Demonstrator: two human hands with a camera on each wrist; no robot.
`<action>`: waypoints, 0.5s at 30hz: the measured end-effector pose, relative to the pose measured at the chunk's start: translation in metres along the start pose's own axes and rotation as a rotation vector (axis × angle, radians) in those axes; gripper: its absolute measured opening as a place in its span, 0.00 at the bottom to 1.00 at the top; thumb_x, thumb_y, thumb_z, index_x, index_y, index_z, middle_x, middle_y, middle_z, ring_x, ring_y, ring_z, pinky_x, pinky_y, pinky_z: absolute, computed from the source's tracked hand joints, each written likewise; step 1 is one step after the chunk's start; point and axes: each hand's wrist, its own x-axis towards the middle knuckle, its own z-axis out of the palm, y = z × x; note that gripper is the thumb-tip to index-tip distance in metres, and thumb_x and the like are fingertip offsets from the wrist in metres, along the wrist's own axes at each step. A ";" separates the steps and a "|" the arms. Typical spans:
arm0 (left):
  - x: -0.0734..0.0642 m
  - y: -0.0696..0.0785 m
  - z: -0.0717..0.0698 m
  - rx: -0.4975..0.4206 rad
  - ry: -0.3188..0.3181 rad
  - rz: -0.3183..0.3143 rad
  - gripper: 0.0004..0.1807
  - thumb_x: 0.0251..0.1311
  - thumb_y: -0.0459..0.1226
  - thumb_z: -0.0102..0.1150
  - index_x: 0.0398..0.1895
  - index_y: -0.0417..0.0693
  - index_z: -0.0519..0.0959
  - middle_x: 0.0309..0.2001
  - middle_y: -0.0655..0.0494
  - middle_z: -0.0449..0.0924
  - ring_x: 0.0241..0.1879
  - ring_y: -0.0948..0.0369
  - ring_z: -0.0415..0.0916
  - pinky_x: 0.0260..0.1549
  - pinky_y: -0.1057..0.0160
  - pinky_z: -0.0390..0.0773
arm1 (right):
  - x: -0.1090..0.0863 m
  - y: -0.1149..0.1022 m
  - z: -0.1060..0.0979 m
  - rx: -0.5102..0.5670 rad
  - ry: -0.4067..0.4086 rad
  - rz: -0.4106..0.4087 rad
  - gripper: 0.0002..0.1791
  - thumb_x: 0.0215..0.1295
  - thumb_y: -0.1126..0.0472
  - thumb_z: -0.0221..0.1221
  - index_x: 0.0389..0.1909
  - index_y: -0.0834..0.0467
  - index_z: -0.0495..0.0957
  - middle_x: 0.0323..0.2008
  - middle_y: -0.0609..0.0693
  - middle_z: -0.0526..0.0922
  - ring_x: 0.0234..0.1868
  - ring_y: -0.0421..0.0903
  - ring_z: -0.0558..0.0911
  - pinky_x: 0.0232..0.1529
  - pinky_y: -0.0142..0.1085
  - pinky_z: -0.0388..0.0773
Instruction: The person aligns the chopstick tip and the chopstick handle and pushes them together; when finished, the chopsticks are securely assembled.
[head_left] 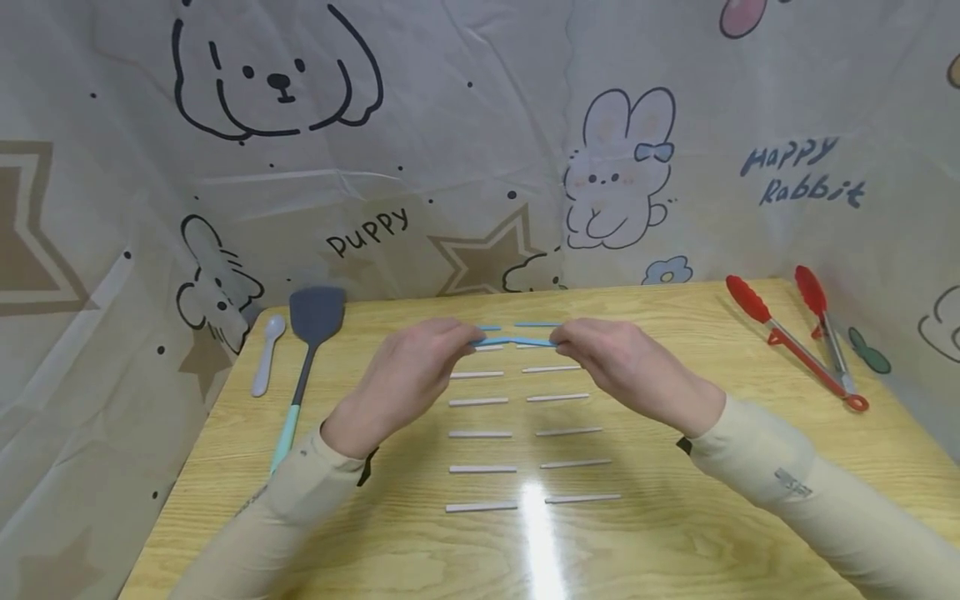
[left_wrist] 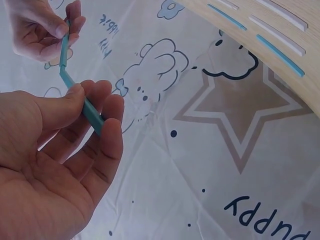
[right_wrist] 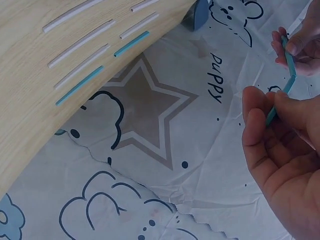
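Both hands hold a thin blue stick (head_left: 532, 342) above the far part of the table, one at each end. In the left wrist view the stick bends at an angle near its middle. My left hand (head_left: 412, 362) pinches one half between thumb and fingers. The other half is pinched by my right hand (head_left: 633, 362), its fingertips curled around the end. Beneath them, two more blue sticks (right_wrist: 80, 86) lie end to end along the table's far edge. White sticks (head_left: 482, 469) lie in two columns of several rows, running from there toward the front.
At the left of the wooden table (head_left: 375, 550) lie a white spoon (head_left: 266, 354) and a dark spatula (head_left: 317, 315) with a mint handle. Red-tipped tongs (head_left: 802, 354) lie spread at the far right. A printed cloth (head_left: 465, 142) hangs behind the table.
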 end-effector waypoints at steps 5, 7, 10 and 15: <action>0.000 0.000 0.000 0.007 0.000 0.002 0.07 0.64 0.29 0.62 0.44 0.44 0.83 0.35 0.57 0.82 0.32 0.59 0.80 0.23 0.62 0.77 | -0.001 -0.001 0.000 0.009 0.004 -0.009 0.02 0.71 0.66 0.58 0.41 0.59 0.78 0.33 0.44 0.80 0.31 0.38 0.79 0.37 0.34 0.81; 0.000 0.001 -0.001 0.013 -0.001 0.004 0.08 0.64 0.28 0.62 0.44 0.44 0.83 0.34 0.56 0.82 0.32 0.59 0.80 0.23 0.63 0.77 | -0.001 -0.001 0.000 0.006 0.004 -0.013 0.03 0.73 0.65 0.56 0.41 0.59 0.78 0.33 0.44 0.81 0.32 0.38 0.79 0.37 0.34 0.81; 0.000 0.002 -0.001 0.028 -0.002 0.006 0.08 0.63 0.28 0.62 0.44 0.44 0.83 0.33 0.56 0.81 0.31 0.59 0.79 0.22 0.63 0.77 | -0.001 -0.002 -0.001 -0.008 -0.002 -0.009 0.04 0.68 0.68 0.60 0.41 0.59 0.79 0.33 0.45 0.82 0.32 0.38 0.80 0.37 0.34 0.81; -0.001 0.002 -0.001 0.066 -0.010 0.020 0.09 0.62 0.26 0.63 0.43 0.44 0.84 0.31 0.56 0.80 0.29 0.60 0.78 0.20 0.65 0.75 | -0.001 -0.001 -0.001 -0.029 -0.013 -0.002 0.06 0.65 0.70 0.63 0.42 0.60 0.80 0.35 0.47 0.84 0.34 0.39 0.83 0.37 0.35 0.82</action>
